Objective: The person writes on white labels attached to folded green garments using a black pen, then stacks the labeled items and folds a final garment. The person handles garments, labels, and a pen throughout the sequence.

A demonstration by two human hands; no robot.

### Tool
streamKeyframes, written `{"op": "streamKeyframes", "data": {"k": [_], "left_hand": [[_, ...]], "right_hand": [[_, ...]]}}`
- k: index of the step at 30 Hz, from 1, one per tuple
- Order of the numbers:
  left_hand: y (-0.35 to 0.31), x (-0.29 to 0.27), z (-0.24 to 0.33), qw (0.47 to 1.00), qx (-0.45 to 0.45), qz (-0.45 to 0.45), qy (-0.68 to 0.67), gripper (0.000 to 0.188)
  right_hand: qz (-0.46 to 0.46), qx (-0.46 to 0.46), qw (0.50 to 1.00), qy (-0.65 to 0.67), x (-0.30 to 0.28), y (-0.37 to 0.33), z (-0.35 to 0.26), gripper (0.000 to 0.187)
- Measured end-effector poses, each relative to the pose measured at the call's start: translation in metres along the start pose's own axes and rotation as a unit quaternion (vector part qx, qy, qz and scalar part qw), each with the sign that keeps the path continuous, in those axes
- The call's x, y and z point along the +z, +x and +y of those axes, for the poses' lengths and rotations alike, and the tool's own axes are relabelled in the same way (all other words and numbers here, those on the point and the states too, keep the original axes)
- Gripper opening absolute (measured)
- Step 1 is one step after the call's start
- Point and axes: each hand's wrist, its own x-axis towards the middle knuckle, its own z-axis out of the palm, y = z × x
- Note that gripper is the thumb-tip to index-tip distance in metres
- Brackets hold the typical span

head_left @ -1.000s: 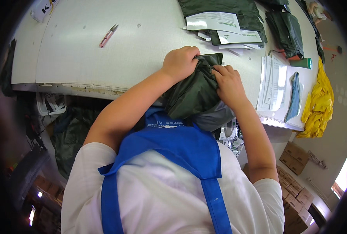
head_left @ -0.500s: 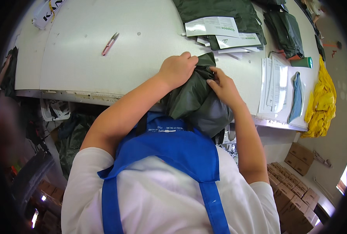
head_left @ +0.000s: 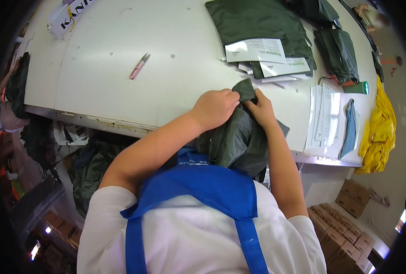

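A dark green piece of coated fabric hangs bunched over the table's near edge, in front of my blue apron. My left hand is closed on its upper end, fingers curled and knuckles up. Opposite it, my right hand pinches the same fabric, thumb and fingers close to the left fingertips. A short flap of the fabric sticks up between both hands. What the fingertips press on is partly hidden by folds. Pink-handled thread snips lie on the white table to the left, apart from both hands.
Folded dark green garments with white printed sheets lie at the far side. On the right are papers, a blue cloth strip, a green roll and yellow fabric. Cardboard boxes stand below right.
The whole view has shifted, so table things sit lower and further right. Both hands still hold the fabric; its upper flap now stands up more narrowly between them.
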Motion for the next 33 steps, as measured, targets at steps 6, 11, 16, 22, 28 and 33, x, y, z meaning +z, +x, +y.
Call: {"op": "streamKeyframes", "data": {"k": [6, 11, 16, 22, 28, 33], "left_hand": [[-0.001, 0.003, -0.005, 0.999, 0.017, -0.011, 0.040, 0.008], [-0.021, 0.008, -0.033, 0.986, -0.139, -0.064, 0.064, 0.016], [-0.044, 0.009, -0.061, 0.779, -0.477, -0.249, -0.321, 0.011], [-0.025, 0.014, -0.043, 0.721, -0.432, -0.182, -0.509, 0.003], [-0.018, 0.014, -0.032, 0.717, -0.462, -0.175, -0.492, 0.007], [-0.016, 0.013, -0.028, 0.695, -0.465, -0.141, -0.531, 0.007]], "right_hand": [[0.106, 0.004, 0.991, -0.080, 0.016, 0.012, 0.004, 0.024], [0.160, 0.013, 0.974, -0.162, 0.025, 0.019, 0.004, 0.019], [0.265, -0.164, 0.943, -0.116, 0.012, -0.029, -0.022, 0.054], [0.122, -0.247, 0.953, -0.124, 0.032, -0.103, -0.061, 0.080], [0.203, -0.167, 0.964, -0.041, 0.029, -0.067, -0.048, 0.041], [0.206, -0.134, 0.969, 0.025, 0.027, -0.061, -0.047, 0.034]]}}
